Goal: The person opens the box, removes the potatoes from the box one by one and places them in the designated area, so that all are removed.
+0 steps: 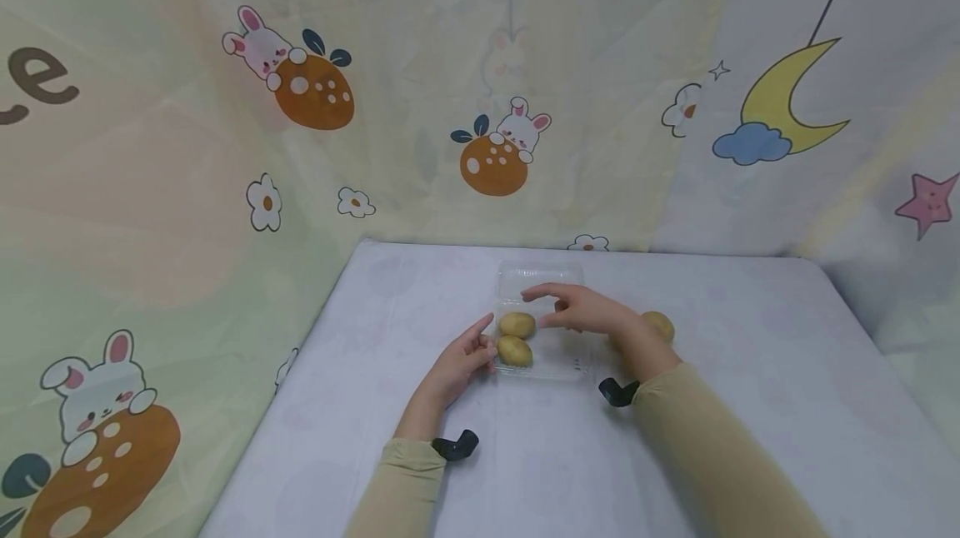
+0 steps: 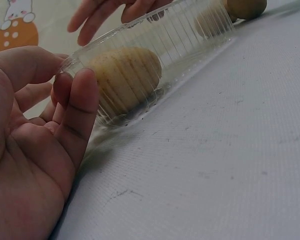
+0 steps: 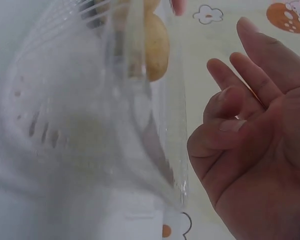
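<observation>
In the head view a clear plastic clamshell box (image 1: 557,359) lies on the table with its lid (image 1: 540,273) folded back. Two potatoes sit one behind the other at its left side, the nearer potato (image 1: 515,351) and the farther potato (image 1: 517,324). My left hand (image 1: 459,363) pinches the box's left edge between thumb and fingers; the left wrist view shows this grip beside a potato (image 2: 127,77). Over the box hovers my right hand (image 1: 581,309), holding nothing. Its fingers are loosely bent, some stretched out, as the right wrist view of the hand (image 3: 260,130) shows.
Right of the box, partly behind my right forearm, a loose potato (image 1: 660,326) lies on the white-covered table (image 1: 750,405); part of another shows beside it. A patterned cloth (image 1: 420,63) hangs behind the table. Each wrist carries a black device (image 1: 456,445).
</observation>
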Tool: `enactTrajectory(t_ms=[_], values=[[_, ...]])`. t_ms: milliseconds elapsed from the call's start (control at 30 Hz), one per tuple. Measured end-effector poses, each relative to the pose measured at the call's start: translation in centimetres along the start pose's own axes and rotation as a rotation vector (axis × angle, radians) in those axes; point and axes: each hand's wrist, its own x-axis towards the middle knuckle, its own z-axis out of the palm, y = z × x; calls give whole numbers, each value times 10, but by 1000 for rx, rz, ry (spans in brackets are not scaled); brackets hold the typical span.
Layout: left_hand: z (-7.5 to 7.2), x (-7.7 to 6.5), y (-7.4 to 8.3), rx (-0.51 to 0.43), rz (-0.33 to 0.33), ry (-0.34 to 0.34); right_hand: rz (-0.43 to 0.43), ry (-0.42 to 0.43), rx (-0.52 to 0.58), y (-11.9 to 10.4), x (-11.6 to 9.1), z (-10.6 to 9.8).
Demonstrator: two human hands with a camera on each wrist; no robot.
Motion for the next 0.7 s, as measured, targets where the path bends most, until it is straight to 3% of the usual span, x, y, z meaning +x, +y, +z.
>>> enactTrajectory(t_ms=[300,700], values=[[0,-1,0,-4,15,-13,-3,-105,-47,-4,19,12],[-1,0,-1,-15,13,-10,23,-138,-87,2,28,24]])
